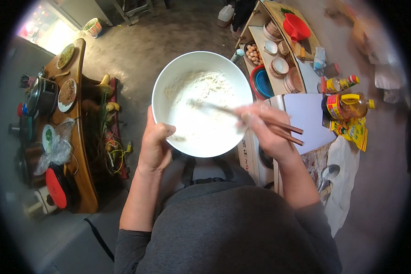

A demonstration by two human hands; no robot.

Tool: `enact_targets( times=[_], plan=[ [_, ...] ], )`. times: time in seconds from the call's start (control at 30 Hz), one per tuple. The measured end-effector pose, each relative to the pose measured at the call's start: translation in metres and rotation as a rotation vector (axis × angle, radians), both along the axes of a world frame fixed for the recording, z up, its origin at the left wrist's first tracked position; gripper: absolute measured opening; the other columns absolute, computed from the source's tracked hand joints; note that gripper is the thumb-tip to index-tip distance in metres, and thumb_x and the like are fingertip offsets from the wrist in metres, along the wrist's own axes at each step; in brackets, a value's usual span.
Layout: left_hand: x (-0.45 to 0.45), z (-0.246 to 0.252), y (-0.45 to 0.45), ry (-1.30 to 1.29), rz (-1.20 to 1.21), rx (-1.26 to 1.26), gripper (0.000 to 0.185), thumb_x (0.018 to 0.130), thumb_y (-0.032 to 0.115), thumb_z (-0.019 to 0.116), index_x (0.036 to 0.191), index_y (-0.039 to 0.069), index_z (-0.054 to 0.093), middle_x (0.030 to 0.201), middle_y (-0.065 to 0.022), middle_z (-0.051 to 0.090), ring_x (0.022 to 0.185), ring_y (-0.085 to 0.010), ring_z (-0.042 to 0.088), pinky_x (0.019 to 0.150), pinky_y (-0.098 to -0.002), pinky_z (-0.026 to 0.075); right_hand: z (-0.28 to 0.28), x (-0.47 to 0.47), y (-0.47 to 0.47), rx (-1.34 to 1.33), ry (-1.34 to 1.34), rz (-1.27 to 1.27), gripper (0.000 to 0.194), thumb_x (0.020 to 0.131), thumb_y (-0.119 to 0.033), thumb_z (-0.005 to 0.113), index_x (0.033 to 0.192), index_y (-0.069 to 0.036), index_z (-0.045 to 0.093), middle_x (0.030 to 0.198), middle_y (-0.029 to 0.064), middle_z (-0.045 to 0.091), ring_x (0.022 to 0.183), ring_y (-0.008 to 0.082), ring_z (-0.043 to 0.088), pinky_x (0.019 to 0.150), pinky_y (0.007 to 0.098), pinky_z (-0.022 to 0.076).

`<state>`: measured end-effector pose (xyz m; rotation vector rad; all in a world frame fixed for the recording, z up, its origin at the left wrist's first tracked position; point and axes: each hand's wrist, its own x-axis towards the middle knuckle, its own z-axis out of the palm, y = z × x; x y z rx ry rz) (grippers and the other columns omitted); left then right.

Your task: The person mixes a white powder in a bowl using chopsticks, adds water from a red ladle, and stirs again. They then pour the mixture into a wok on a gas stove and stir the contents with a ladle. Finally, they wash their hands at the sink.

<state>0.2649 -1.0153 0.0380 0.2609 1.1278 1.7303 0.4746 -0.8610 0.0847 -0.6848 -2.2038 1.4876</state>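
A large white bowl [202, 150] is held up in front of my body, tilted towards the camera. White flour [212, 85] lies in it, lumpy along the upper side. My left hand [156, 144] grips the bowl's lower left side, thumb over the rim and fingers hidden behind. A pair of wooden chopsticks [284, 128] is in my right hand [265, 128], at the right rim. Their tips reach into the flour near the bowl's middle. Both the right fingers and the tips are blurred.
On the left, a wooden table [85, 164] carries plates of food, a pot [42, 96] and a plastic bag [60, 147]. On the right stand shelves with bowls [279, 66] and eggs [253, 54], an oil bottle [349, 106], a yellow packet [352, 130] and a metal spoon [330, 172].
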Motion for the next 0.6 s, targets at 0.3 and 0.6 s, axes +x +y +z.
enact_targets(
  times=[0.3, 0.6],
  plan=[
    [-0.005, -0.010, 0.005, -0.033, 0.166, 0.031, 0.073, 0.068, 0.009, 0.052, 0.138, 0.000, 0.034, 0.130, -0.0157, 0.046, 0.122, -0.0267, 0.046, 0.104, -0.0387, 0.039, -0.009, -0.005, 0.048, -0.163, 0.199, -0.106, 0.019, 0.097, -0.011, 0.056, 0.101, 0.003, 0.068, 0.088, 0.0094, 0.067, 0.075, 0.0133, 0.064, 0.072, 0.0274, 0.0545],
    [-0.087, -0.023, 0.027, -0.067, 0.252, 0.007, 0.074, 0.068, 0.008, 0.052, 0.139, 0.000, 0.033, 0.131, -0.0151, 0.046, 0.123, -0.0256, 0.045, 0.105, -0.0381, 0.038, -0.022, -0.107, 0.052, -0.116, 0.055, 0.306, 0.020, 0.096, -0.008, 0.052, 0.095, 0.002, 0.069, 0.088, 0.0106, 0.068, 0.075, 0.0148, 0.065, 0.073, 0.0290, 0.0538]
  ],
)
